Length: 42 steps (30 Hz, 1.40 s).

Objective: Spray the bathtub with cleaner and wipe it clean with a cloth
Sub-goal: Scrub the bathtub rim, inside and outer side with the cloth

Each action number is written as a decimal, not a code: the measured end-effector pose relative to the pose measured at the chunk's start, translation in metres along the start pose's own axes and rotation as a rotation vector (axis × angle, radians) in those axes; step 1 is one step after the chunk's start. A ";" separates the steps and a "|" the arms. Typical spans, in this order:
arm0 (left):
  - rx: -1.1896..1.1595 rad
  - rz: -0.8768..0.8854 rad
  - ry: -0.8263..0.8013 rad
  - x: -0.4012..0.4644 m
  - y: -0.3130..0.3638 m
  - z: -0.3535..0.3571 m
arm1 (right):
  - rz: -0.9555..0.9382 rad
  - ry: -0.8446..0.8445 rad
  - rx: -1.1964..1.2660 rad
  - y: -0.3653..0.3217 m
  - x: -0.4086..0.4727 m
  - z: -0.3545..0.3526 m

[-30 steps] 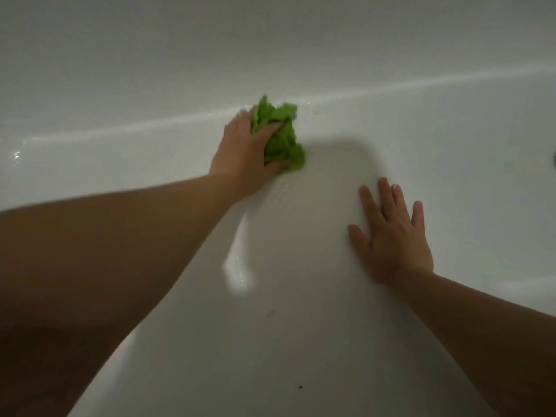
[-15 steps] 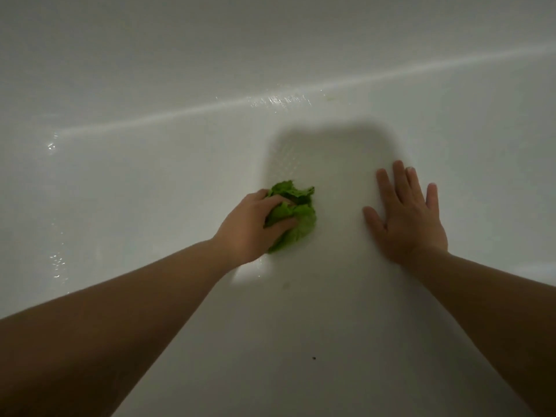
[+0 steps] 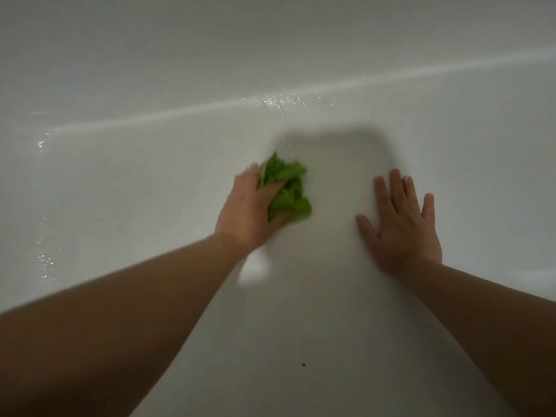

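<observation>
Left hand [image 3: 246, 212] fingers grip green cloth [image 3: 287, 194]; right hand [image 3: 403, 227] flat on bathtub [image 3: 150, 182].

Dim, even light, everything white and glossy. A pale wall [image 3: 270, 31] fills the top of view. Soft dark shadow [image 3: 337, 158] falls mid-frame.
</observation>
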<state>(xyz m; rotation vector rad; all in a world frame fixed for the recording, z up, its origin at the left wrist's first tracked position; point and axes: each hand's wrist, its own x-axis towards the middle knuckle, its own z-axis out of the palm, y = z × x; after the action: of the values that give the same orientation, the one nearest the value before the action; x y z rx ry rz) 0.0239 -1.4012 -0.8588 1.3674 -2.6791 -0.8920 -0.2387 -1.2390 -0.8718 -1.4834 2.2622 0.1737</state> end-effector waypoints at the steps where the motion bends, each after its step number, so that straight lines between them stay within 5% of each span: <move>1: -0.009 -0.026 0.051 0.025 0.005 -0.003 | -0.001 0.005 0.000 0.000 0.002 0.000; 7: -0.044 -0.084 0.156 0.100 0.066 0.006 | -0.014 0.018 0.015 0.004 0.013 -0.003; 12: -0.021 0.038 0.031 0.023 0.091 0.043 | -0.009 0.027 0.051 0.011 0.001 -0.004; 18: -0.023 -0.082 0.028 -0.056 0.078 0.052 | 0.059 -0.025 0.044 0.036 -0.024 -0.003; 24: -0.044 -0.286 0.203 0.051 0.058 0.013 | 0.048 0.001 0.032 0.042 -0.007 -0.004; 31: -0.007 -0.105 0.192 0.145 0.095 0.006 | 0.061 0.034 0.038 0.042 0.011 -0.006; 36: 0.033 0.201 0.031 0.056 0.106 0.048 | 0.062 0.007 0.054 0.049 0.003 -0.008; 42: 0.016 0.127 -0.019 -0.012 0.056 0.035 | 0.113 -0.007 0.063 0.054 -0.010 -0.010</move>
<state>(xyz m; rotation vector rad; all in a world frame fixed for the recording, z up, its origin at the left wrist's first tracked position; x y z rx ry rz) -0.0191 -1.3497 -0.8585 1.1817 -2.7565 -0.8777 -0.2863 -1.2109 -0.8655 -1.3222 2.3257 0.1395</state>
